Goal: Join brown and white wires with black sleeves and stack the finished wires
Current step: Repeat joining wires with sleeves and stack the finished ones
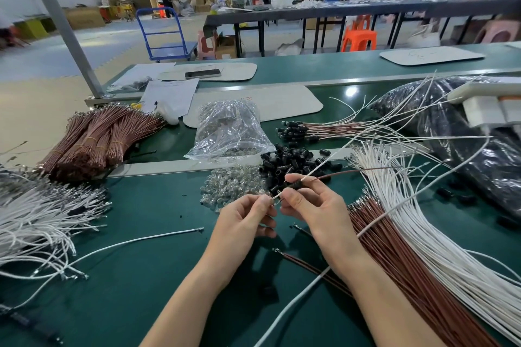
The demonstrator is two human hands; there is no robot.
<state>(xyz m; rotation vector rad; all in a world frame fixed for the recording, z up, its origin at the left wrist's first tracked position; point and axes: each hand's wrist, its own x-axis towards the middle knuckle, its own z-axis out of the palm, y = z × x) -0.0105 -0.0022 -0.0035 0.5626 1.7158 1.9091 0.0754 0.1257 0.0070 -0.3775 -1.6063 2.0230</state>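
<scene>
Pinching one white wire (318,167), the left hand (248,217) meets right hand (310,205) gripping one black sleeve (293,184) on one brown wire (352,172).

Black sleeve (293,184): held raised and tilted, with one white wire (318,167) and one brown wire (355,171) fed into it. Loose black sleeves (290,160): heaped just behind. Finished wires (324,128): stacked farther back, sleeved ends leftward. Unjoined brown wires (394,248) and unjoined white wires (423,220): fanned out at right.

Blue trolley (169,36) at back. Orange stool (358,40) by far table (324,10). Phone (203,74) on pale board (244,69). Papers (169,96) near clear bag (231,129). Heap of small glass bulbs (231,186) just before it. Black bag (493,172) at right.
</scene>
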